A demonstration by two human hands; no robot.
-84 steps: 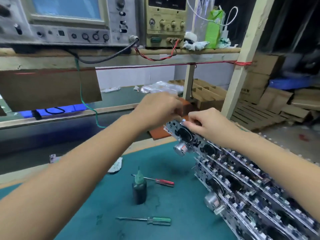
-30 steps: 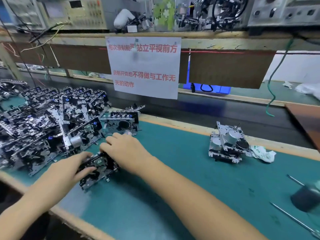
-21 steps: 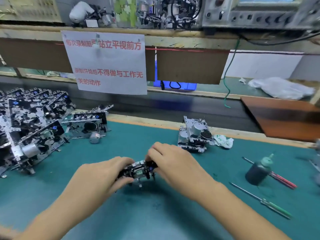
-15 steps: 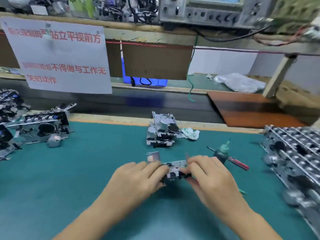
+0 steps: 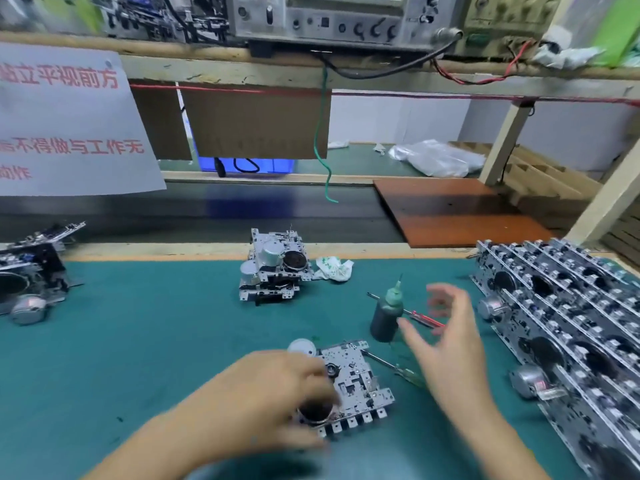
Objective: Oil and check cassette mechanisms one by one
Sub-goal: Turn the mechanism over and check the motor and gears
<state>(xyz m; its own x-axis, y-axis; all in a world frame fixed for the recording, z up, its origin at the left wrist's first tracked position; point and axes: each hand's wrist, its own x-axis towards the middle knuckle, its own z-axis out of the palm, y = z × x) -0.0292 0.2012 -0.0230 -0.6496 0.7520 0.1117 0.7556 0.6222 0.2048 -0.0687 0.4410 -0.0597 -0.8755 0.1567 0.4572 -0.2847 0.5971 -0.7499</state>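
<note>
My left hand is down on the cassette mechanism, fingers curled over its left edge and gripping it flat against the green worktop, right at six o'clock in my view. My right hand is in the air at about four o'clock, fingers spread and loose, holding nothing, blurred. Just off its fingertips, at about three o'clock of the mechanism, stands the dark oil bottle, upright, green nozzle up. A red-handled screwdriver lies behind the bottle, and a green-handled screwdriver lies between the mechanism and my right hand. Further out at twelve o'clock sits another mechanism with its motors up, a crumpled wipe just beside it. At three o'clock, a stacked row of mechanisms runs along the worktop's right side. At nine o'clock, more mechanisms sit at the left edge. Up top, a paper notice hangs from the shelf, and test instruments stand on it.
</note>
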